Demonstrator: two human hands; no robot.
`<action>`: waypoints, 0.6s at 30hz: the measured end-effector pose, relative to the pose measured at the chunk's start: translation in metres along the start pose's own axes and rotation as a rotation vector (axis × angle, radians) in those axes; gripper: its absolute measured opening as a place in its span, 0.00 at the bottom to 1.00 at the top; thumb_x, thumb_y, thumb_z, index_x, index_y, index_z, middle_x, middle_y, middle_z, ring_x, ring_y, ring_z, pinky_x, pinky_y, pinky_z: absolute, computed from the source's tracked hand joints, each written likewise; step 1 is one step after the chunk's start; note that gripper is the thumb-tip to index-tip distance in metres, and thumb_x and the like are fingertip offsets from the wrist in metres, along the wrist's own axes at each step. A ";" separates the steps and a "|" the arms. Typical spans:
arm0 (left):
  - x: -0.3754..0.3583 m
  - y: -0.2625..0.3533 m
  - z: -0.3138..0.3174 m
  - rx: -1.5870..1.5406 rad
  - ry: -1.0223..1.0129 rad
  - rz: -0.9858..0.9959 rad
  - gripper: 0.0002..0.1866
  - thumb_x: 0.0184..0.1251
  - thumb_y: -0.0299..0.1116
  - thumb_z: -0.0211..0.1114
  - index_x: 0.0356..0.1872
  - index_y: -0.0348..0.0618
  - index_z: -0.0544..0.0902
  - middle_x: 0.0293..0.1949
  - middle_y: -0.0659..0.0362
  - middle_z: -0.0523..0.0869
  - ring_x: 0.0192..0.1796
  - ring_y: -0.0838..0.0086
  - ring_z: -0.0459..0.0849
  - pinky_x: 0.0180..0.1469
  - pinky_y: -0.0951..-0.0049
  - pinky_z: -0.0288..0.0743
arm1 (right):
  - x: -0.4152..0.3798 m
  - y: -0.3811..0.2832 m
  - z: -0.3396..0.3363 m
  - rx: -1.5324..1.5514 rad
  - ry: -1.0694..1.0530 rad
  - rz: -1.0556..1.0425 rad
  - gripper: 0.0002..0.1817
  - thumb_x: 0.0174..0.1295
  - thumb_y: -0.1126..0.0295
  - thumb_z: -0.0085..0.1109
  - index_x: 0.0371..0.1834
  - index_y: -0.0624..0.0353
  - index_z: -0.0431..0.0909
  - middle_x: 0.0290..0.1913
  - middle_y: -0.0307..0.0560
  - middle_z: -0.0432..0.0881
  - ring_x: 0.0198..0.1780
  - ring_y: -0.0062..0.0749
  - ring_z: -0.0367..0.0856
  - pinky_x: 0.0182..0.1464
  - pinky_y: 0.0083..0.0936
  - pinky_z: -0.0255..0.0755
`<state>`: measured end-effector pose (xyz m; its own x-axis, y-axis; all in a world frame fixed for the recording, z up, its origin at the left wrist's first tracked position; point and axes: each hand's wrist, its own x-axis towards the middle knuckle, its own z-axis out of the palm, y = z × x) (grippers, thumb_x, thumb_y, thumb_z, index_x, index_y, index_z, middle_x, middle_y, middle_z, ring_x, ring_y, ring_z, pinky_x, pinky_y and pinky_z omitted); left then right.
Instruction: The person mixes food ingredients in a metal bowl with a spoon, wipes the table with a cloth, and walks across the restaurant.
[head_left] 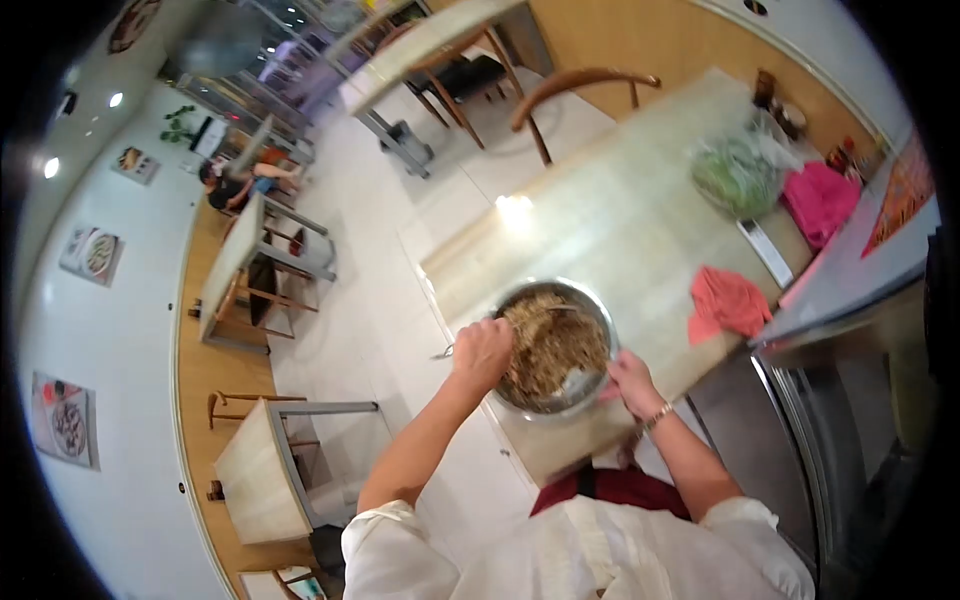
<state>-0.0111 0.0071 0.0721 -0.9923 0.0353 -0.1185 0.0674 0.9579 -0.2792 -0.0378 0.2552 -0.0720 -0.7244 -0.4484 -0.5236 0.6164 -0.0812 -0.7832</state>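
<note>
A round metal bowl stands near the table's edge, filled with a brown, crumbly mixture. My left hand is closed round a metal utensil at the bowl's left rim; the handle end sticks out on the left, and a metal part shows in the mixture near the top. At the lower right rim, my right hand grips the bowl, with a bracelet on the wrist. Something pink shows under the bowl beside my right hand.
On the pale table lie an orange cloth, a white phone-like object, a bag of greens and a pink cloth. Wooden chairs stand beyond. A seated person is far left.
</note>
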 end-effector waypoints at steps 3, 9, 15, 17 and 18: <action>0.019 -0.026 0.010 0.119 0.112 0.050 0.05 0.51 0.28 0.56 0.31 0.41 0.74 0.27 0.54 0.80 0.31 0.64 0.82 0.31 0.65 0.76 | 0.001 0.002 0.006 0.050 0.006 0.028 0.08 0.63 0.71 0.48 0.28 0.60 0.63 0.25 0.45 0.73 0.21 0.31 0.78 0.21 0.30 0.80; -0.075 -0.014 0.047 -0.392 -0.222 -0.330 0.06 0.58 0.28 0.48 0.32 0.39 0.73 0.29 0.47 0.81 0.34 0.52 0.81 0.33 0.55 0.74 | -0.006 -0.002 0.009 0.091 0.034 0.047 0.07 0.63 0.71 0.47 0.30 0.60 0.64 0.25 0.46 0.73 0.21 0.30 0.78 0.20 0.27 0.79; -0.096 0.059 0.053 -1.263 -0.578 -0.768 0.10 0.63 0.33 0.51 0.24 0.39 0.71 0.19 0.53 0.74 0.21 0.61 0.73 0.23 0.61 0.66 | -0.007 0.002 0.013 0.128 0.015 -0.022 0.07 0.63 0.70 0.46 0.30 0.61 0.64 0.27 0.47 0.74 0.21 0.34 0.79 0.19 0.26 0.79; -0.088 0.071 0.043 -1.577 -0.682 -0.909 0.14 0.66 0.36 0.52 0.22 0.41 0.70 0.14 0.59 0.71 0.14 0.69 0.70 0.15 0.67 0.63 | -0.006 -0.001 0.012 0.141 -0.020 0.010 0.07 0.64 0.71 0.45 0.29 0.61 0.63 0.28 0.44 0.71 0.24 0.32 0.78 0.21 0.26 0.80; -0.087 0.075 0.036 -1.661 -0.638 -0.908 0.15 0.67 0.38 0.51 0.21 0.42 0.69 0.14 0.62 0.68 0.13 0.75 0.66 0.14 0.72 0.58 | -0.004 -0.001 0.013 0.136 -0.023 0.008 0.07 0.64 0.71 0.45 0.29 0.61 0.63 0.28 0.44 0.71 0.24 0.32 0.78 0.21 0.26 0.80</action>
<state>0.0842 0.0659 0.0266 -0.4767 -0.2517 -0.8423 -0.8585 -0.0730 0.5077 -0.0314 0.2462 -0.0646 -0.7133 -0.4695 -0.5203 0.6591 -0.1969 -0.7259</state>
